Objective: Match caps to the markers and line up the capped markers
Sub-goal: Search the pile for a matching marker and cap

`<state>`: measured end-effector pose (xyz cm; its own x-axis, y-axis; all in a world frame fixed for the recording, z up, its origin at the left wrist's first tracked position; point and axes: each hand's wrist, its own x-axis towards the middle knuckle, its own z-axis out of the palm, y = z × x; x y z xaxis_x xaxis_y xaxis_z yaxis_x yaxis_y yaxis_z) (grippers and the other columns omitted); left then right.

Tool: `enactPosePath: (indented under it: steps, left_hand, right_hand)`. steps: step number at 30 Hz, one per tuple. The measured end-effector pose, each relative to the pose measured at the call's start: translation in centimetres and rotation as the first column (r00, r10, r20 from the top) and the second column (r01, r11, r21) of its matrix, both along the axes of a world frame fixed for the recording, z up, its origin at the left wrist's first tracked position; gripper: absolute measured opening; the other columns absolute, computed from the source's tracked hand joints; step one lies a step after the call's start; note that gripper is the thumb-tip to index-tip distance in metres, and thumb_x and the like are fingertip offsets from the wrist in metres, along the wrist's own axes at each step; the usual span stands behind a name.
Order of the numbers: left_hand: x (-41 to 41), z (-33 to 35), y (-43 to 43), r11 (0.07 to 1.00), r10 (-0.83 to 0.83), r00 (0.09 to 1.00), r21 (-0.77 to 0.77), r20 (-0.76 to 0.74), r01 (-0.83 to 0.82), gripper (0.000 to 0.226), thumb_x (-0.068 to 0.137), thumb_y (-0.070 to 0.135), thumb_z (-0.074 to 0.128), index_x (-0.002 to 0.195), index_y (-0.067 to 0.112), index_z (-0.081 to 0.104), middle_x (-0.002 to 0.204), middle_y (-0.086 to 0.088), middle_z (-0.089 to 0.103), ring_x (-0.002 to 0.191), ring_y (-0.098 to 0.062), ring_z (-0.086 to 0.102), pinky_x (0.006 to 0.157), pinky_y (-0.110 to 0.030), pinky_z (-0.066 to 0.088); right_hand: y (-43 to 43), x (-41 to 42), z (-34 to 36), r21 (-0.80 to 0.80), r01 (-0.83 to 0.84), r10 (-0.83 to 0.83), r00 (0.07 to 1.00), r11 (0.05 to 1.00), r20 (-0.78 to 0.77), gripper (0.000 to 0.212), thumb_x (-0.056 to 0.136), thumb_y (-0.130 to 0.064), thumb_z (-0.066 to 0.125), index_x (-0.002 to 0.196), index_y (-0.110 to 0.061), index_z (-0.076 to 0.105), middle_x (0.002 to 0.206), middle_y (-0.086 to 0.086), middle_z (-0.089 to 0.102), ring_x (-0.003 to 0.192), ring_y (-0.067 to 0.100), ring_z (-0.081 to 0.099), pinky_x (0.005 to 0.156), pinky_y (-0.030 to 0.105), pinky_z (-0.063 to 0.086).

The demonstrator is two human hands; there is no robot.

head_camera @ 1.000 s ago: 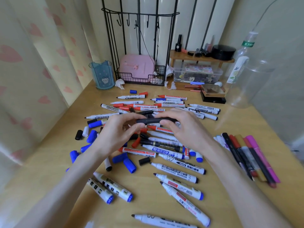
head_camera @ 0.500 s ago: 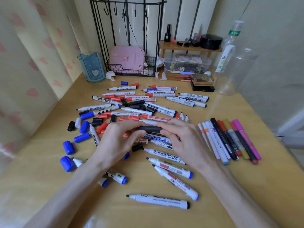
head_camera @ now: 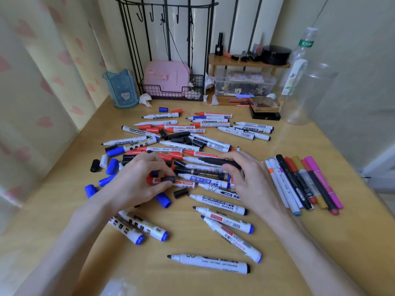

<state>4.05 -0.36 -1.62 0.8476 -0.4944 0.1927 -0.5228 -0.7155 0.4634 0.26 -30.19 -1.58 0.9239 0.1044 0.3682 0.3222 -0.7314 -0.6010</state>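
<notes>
Two hands work at mid-frame over a heap of markers [head_camera: 192,133] spread across a wooden table [head_camera: 352,231]. The left hand [head_camera: 136,180] has its thumb and forefinger closed in a pinch on a short black cap [head_camera: 168,179], held low over a red marker [head_camera: 183,183] in the heap. The right hand [head_camera: 252,182] curls its fingers and thumb round the right end of a black marker [head_camera: 215,161], which lies roughly level above the heap, its bare end pointing to the left of the frame. Cap and marker are apart, with a gap between them. At the right of the frame a row of capped markers [head_camera: 303,182] lies side by side. Loose blue caps [head_camera: 111,166] sit at the left, beside the left hand. A teal cup [head_camera: 120,88] stands at the upper left.
</notes>
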Motion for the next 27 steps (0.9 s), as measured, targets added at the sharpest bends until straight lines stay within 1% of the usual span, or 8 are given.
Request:
enactPosePath:
  steps: [6, 11, 15, 18, 20, 22, 24, 27]
  left_hand:
    - [-0.1, 0.9, 0.1, 0.993, -0.042, 0.993, -0.117, -0.107, 0.03, 0.006, 0.088, 0.046, 0.075, 0.093, 0.042, 0.076, 0.102, 0.023, 0.066, 0.106, -0.007, 0.061, 0.088, -0.016, 0.045]
    - [1.2, 1.7, -1.6, 0.961, 0.078, 0.996, -0.264, -0.031, -0.083, 0.01, 0.1, 0.031, 0.066, 0.097, 0.033, 0.075, 0.087, 0.019, 0.069, 0.078, -0.004, 0.061, 0.066, -0.015, 0.043]
    - [4.2, 1.4, -4.4, 0.979, 0.115, 0.992, -0.175, 0.056, -0.104, 0.011, 0.099, 0.025, 0.069, 0.108, 0.028, 0.075, 0.095, 0.016, 0.069, 0.084, -0.001, 0.061, 0.07, -0.013, 0.044]
    - [7.2, 1.1, -6.3, 0.971, 0.22, 0.969, -0.12, 0.114, -0.206, 0.015, 0.096, 0.023, 0.072, 0.111, 0.025, 0.074, 0.092, 0.011, 0.068, 0.086, -0.012, 0.062, 0.071, -0.031, 0.051]
    - [9.0, 1.2, -7.3, 0.969, 0.241, 0.963, -0.078, 0.122, -0.233, 0.016, 0.095, 0.025, 0.074, 0.111, 0.023, 0.075, 0.094, 0.008, 0.066, 0.087, -0.015, 0.061, 0.069, -0.031, 0.045]
    - [10.2, 1.6, -8.1, 0.982, 0.19, 0.976, 0.001, 0.103, -0.191, 0.016, 0.094, 0.029, 0.077, 0.109, 0.023, 0.077, 0.095, 0.007, 0.065, 0.089, -0.015, 0.059, 0.068, -0.029, 0.043]
    - [10.9, 1.7, -8.9, 0.981, 0.15, 0.984, 0.107, 0.096, -0.16, 0.017, 0.091, 0.037, 0.08, 0.101, 0.025, 0.079, 0.096, 0.006, 0.068, 0.09, -0.017, 0.063, 0.069, -0.031, 0.048]
    - [11.2, 1.4, -10.1, 0.96, 0.203, 0.971, 0.168, 0.126, -0.222, 0.028, 0.085, 0.051, 0.081, 0.091, 0.024, 0.076, 0.089, 0.006, 0.069, 0.086, -0.02, 0.066, 0.072, -0.035, 0.054]
  right_hand:
    - [0.0, 0.0, -0.1, 0.019, 0.009, -0.009, 1.0, 1.0, 0.006, 0.022, 0.103, -0.015, 0.06, 0.121, -0.025, 0.069, 0.105, -0.017, 0.063, 0.077, -0.011, 0.051, 0.067, 0.01, 0.036]
    - [0.0, 0.2, -0.3, 0.043, 0.025, -0.025, 1.0, 0.999, 0.004, 0.022, 0.104, -0.017, 0.058, 0.12, -0.029, 0.067, 0.103, -0.021, 0.06, 0.089, 0.0, 0.056, 0.071, 0.017, 0.039]
    - [-0.3, 0.5, -0.6, 0.054, 0.078, -0.081, 0.996, 0.995, 0.044, 0.021, 0.103, -0.018, 0.059, 0.12, -0.028, 0.068, 0.103, -0.018, 0.062, 0.089, 0.003, 0.058, 0.073, 0.024, 0.046]
    - [-0.7, 0.8, -0.8, 0.052, 0.13, -0.133, 0.989, 0.99, 0.066, 0.021, 0.103, -0.015, 0.06, 0.119, -0.024, 0.069, 0.106, -0.013, 0.065, 0.095, 0.008, 0.06, 0.079, 0.03, 0.05]
    - [-1.0, 1.0, -0.9, 0.051, 0.151, -0.154, 0.985, 0.987, 0.071, 0.02, 0.102, -0.014, 0.06, 0.118, -0.023, 0.069, 0.107, -0.011, 0.066, 0.098, 0.01, 0.06, 0.082, 0.031, 0.05]
    - [-1.2, 1.0, -0.9, 0.054, 0.17, -0.174, 0.982, 0.984, 0.067, 0.02, 0.102, -0.014, 0.06, 0.118, -0.022, 0.069, 0.107, -0.01, 0.066, 0.099, 0.012, 0.061, 0.082, 0.03, 0.049]
    - [-1.4, 1.2, -1.0, 0.055, 0.186, -0.19, 0.979, 0.981, 0.074, 0.02, 0.102, -0.015, 0.059, 0.119, -0.022, 0.068, 0.108, -0.01, 0.066, 0.1, 0.013, 0.061, 0.082, 0.034, 0.051]
    - [-1.6, 1.3, -1.1, 0.055, 0.197, -0.201, 0.977, 0.979, 0.076, 0.02, 0.103, -0.018, 0.058, 0.12, -0.023, 0.067, 0.109, -0.01, 0.066, 0.1, 0.013, 0.062, 0.082, 0.037, 0.053]
